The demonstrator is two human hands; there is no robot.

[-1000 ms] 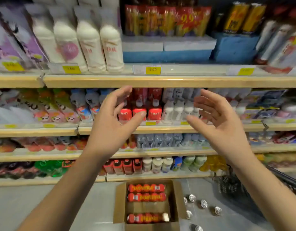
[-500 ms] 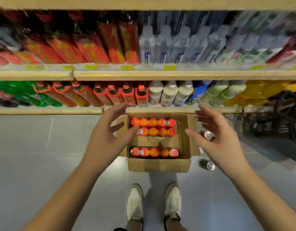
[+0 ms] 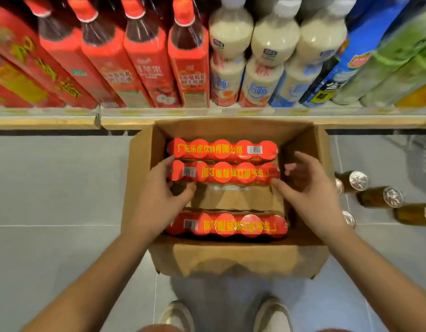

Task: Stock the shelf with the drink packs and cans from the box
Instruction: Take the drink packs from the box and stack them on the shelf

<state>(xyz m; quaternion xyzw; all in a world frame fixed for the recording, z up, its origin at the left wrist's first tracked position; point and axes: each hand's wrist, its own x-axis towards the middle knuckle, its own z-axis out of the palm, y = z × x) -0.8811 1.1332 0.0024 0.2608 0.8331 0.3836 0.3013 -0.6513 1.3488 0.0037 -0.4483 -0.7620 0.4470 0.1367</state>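
An open cardboard box [image 3: 231,262] stands on the floor in front of the bottom shelf [image 3: 51,122]. Three red shrink-wrapped drink packs lie in it: a far pack [image 3: 221,149], a middle pack [image 3: 231,173] and a near pack [image 3: 231,226]. My left hand [image 3: 159,197] grips the left end of the middle pack, fingers behind it and thumb in front. My right hand [image 3: 310,190] is at the pack's right end, with its thumb tip touching the pack and its fingers spread and loosely bent. Several cans [image 3: 358,180] stand on the floor right of the box.
The bottom shelf holds red-labelled bottles [image 3: 144,68] on the left, milky white bottles [image 3: 271,56] in the middle and blue and green bottles [image 3: 351,63] on the right. My shoes [image 3: 178,317] stand just behind the box on grey floor tiles.
My view dropped from the upper shelves to the box. Both hands came down from the air into the box; the left now holds the middle pack's end and the right touches its other end.
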